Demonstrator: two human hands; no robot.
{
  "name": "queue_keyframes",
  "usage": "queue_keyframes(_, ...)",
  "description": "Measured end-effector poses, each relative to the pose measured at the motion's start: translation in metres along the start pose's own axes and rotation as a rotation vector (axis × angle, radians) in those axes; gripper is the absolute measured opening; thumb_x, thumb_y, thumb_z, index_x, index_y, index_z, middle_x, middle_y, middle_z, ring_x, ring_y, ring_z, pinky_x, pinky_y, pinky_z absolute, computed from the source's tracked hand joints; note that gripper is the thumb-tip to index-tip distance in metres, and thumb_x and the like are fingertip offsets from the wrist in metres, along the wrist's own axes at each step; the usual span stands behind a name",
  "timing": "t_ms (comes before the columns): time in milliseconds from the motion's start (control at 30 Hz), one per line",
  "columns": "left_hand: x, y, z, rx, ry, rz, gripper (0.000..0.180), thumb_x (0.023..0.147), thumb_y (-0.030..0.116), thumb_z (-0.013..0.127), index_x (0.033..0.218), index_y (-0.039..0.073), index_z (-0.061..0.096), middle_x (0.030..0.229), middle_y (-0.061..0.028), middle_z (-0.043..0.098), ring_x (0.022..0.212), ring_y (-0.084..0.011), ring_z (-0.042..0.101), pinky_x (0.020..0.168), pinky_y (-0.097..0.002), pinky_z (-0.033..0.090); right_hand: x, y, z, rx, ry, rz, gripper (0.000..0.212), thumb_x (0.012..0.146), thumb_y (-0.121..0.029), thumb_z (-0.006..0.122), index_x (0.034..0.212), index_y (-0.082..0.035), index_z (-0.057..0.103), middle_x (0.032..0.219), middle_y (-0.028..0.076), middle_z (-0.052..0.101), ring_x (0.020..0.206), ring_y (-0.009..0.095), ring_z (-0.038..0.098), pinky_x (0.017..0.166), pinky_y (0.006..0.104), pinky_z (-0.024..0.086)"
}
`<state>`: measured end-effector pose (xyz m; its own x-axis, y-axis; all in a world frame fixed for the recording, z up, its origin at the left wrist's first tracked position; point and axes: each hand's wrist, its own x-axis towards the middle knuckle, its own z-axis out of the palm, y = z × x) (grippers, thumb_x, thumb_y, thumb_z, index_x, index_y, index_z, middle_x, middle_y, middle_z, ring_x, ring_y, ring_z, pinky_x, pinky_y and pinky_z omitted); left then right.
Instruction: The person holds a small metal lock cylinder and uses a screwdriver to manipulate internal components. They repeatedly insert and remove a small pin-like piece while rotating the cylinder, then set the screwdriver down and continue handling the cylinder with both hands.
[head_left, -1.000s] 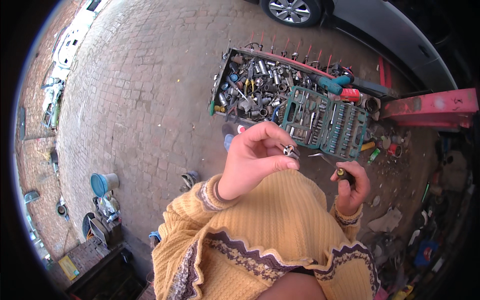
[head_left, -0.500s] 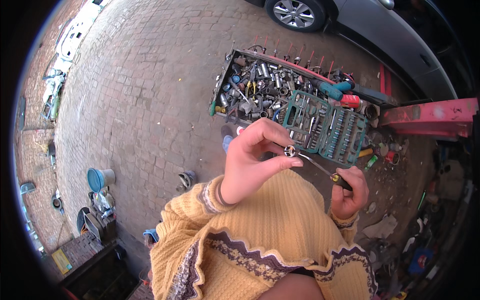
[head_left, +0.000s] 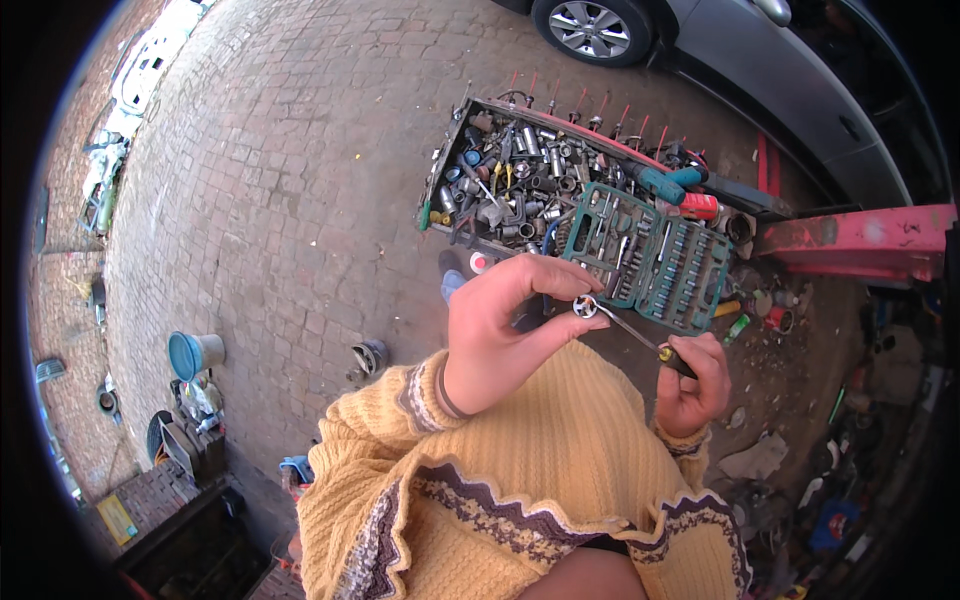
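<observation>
I wear this wide fisheye camera on my head, the left one of a pair, and it looks steeply down over my yellow sweater [head_left: 540, 430]. My left hand [head_left: 500, 320] and right hand [head_left: 702, 380] are near it, while the brick floor [head_left: 290, 200] lies farther below and the grey car [head_left: 770, 110] curves along the upper right rim.

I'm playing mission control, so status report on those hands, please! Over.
Left hand pinching small round metal part. Right hand gripping dark-handled tool, tip by the part, contact unclear. Open green tool case beyond, not between hands.
</observation>
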<state>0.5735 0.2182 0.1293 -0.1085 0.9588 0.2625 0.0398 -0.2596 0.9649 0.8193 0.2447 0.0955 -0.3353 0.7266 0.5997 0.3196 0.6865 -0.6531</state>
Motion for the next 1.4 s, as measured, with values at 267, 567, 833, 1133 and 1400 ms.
queue_keyframes(267,0.002,0.000,0.001,0.205,0.080,0.224,0.024,0.070,0.001,0.080,0.089,0.002,0.065,0.096,-0.0110,0.071,0.085,-0.0246,0.067,0.073,-0.0327,0.052,-0.016,0.004,0.017,0.373,-0.023,0.225,0.028,0.077,0.006,0.060,0.105,0.006,0.065,0.090,0.015,0.066,0.073,0.022,0.062,0.065,0.0323,0.047)
queue_keyframes(567,0.002,0.001,-0.007,0.402,0.055,0.392,0.029,0.064,0.003,0.078,0.091,0.006,0.067,0.098,-0.0056,0.069,0.088,-0.0263,0.060,0.079,-0.0367,0.048,-0.016,0.003,0.014,0.287,-0.005,0.142,0.027,0.078,0.005,0.063,0.105,0.005,0.065,0.092,0.014,0.066,0.075,0.022,0.063,0.066,0.0312,0.048)
queue_keyframes(833,0.000,0.002,-0.008,0.403,0.069,0.384,0.029,0.064,0.003,0.079,0.091,0.006,0.069,0.098,-0.0052,0.069,0.088,-0.0256,0.060,0.079,-0.0360,0.048,-0.017,0.002,0.016,0.290,0.004,0.142,0.027,0.079,0.005,0.064,0.105,0.004,0.065,0.092,0.015,0.066,0.075,0.022,0.062,0.066,0.0307,0.048)
queue_keyframes(1133,0.001,0.002,-0.008,0.405,0.075,0.386,0.030,0.063,0.002,0.079,0.092,0.006,0.069,0.097,-0.0054,0.069,0.088,-0.0257,0.060,0.079,-0.0360,0.048,-0.018,0.003,0.016,0.292,-0.006,0.137,0.027,0.079,0.005,0.064,0.106,0.005,0.065,0.093,0.015,0.066,0.075,0.022,0.062,0.065,0.0307,0.048)
queue_keyframes(1400,0.001,0.000,-0.006,0.404,0.053,0.370,0.031,0.063,0.002,0.079,0.093,0.006,0.070,0.096,-0.0053,0.068,0.088,-0.0259,0.060,0.078,-0.0365,0.048,-0.019,0.004,0.015,0.291,-0.040,0.191,0.026,0.080,0.005,0.063,0.106,0.006,0.065,0.092,0.015,0.065,0.074,0.020,0.059,0.065,0.0292,0.046)
